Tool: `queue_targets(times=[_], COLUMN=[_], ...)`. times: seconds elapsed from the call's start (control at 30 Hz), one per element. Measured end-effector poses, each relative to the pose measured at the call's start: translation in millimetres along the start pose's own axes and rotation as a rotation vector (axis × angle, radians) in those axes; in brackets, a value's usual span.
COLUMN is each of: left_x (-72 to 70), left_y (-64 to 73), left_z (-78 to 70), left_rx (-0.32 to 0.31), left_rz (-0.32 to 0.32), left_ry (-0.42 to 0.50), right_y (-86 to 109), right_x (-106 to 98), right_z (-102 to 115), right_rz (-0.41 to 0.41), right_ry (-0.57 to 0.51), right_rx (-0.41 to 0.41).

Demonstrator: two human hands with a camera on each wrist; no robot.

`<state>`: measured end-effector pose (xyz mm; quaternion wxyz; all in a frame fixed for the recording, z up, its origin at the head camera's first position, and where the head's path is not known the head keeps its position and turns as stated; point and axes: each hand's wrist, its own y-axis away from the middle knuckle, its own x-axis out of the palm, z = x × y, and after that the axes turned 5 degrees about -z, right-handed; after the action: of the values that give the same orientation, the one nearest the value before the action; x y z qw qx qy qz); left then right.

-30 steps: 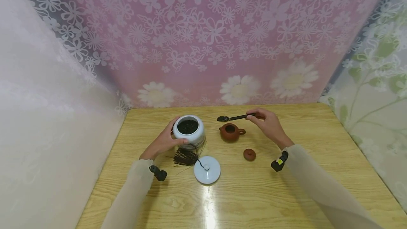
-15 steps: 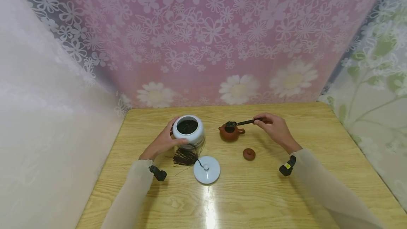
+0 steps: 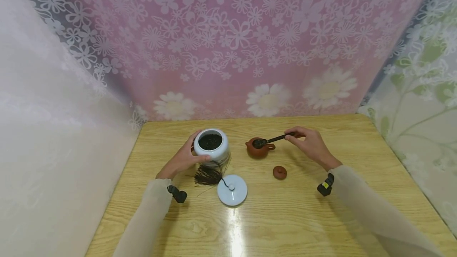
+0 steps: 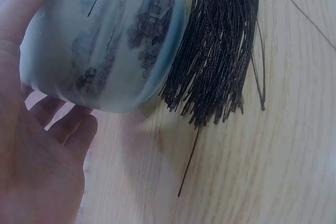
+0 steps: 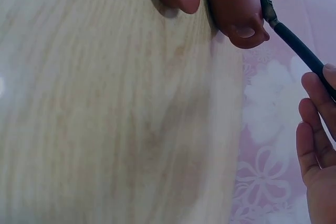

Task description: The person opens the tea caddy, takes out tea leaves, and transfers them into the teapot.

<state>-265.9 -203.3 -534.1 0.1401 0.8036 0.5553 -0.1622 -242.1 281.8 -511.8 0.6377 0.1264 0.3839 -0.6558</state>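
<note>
My left hand (image 3: 183,159) holds a white jar (image 3: 220,154) round its side, thumb at the front. Dark tea leaves (image 3: 210,142) show inside its mouth, and the left wrist view reveals a painted landscape on the jar (image 4: 105,40). With the right hand (image 3: 310,146) I pinch the dark handle of a tea scoop (image 3: 276,139). The scoop's head, with dark leaves on it, lies over the mouth of a small reddish-brown teapot (image 3: 258,153). In the right wrist view, the scoop (image 5: 299,45) reaches past the teapot's handle to its opening.
A white jar lid (image 3: 232,197) with a dark tassel (image 3: 208,175) lies in front of the jar. The teapot's small brown lid (image 3: 280,173) rests on the wooden table (image 3: 285,225) near the teapot. Flowered cloth (image 3: 228,50) hangs behind the table.
My right hand has moved right, bringing the scoop from behind the teapot's spout side to over its mouth; the scoop's head has then dipped lower. The left hand and jar stay put.
</note>
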Motion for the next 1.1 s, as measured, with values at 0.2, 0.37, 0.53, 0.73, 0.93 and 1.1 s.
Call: queue_targets(times=[0.2,0.37,0.53,0.73,0.93,1.1], left_x=[-0.4,-0.3,0.6,0.7,0.2,0.4], left_y=[-1.2,-3.5,-4.8,-3.4,-0.5,-0.5], left_z=[-0.2,1.1,3.8,4.5,1.8,1.7], left_rx=[0.004,0.028,0.034,0.034,0.03,0.027], left_rz=[0.0,0.004,0.007,0.004,0.003,0.003], left_ry=[0.008,0.021,0.025,0.026,0.029,0.024], right_y=[-10.6,-19.8,-27.8,-39.0,-46.4,-48.2], right_x=[-2.3,-3.3,-6.5,-10.3,-12.4,-14.2], right_z=[9.7,16.6,26.4,39.1,50.2,56.5], right_rz=[0.018,0.047,0.079,0.151,0.201,0.214], right_ry=[0.098,0.154,0.2,0.255,0.326,0.376], right_rx=[-0.092,-0.15,-0.209,-0.308,-0.358,-0.428])
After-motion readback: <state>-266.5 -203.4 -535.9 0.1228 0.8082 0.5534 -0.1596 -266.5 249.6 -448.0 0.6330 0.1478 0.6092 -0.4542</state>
